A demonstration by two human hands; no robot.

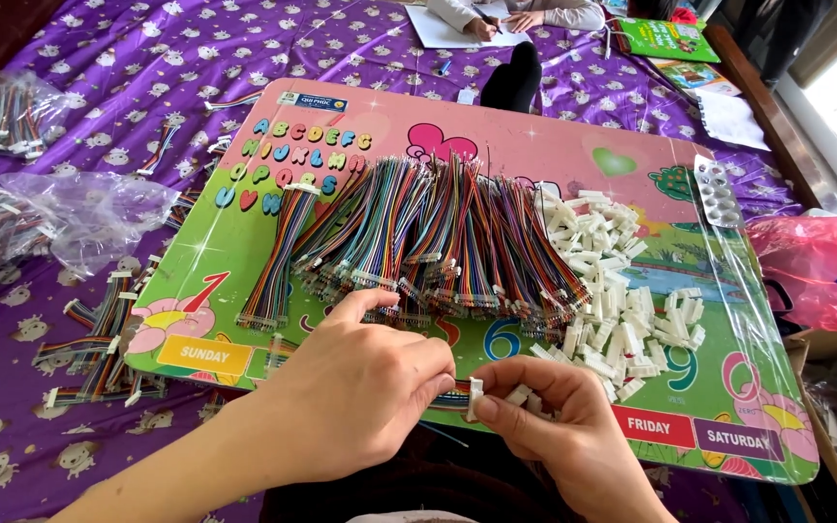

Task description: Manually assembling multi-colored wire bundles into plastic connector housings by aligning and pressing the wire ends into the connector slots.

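Both hands meet: left hand (360, 392) pinches a ribbon-wire end (452, 395), right hand (554, 421) grips white connectors (476, 397) (fingers curled shut).

Both of the person's forearms are bare from the lower edge of the view up to the wrists, with no sleeve or cuff over them. The left hand (360, 392) wears no glove, ring, bracelet or watch. The right hand (559, 421) is likewise bare, without glove, ring or wristband. The fingers (525, 373) are slim with short, plain, unpainted nails. Below the hands, dark clothing covers the lap, and a strip of pale cloth shows at the bottom edge.
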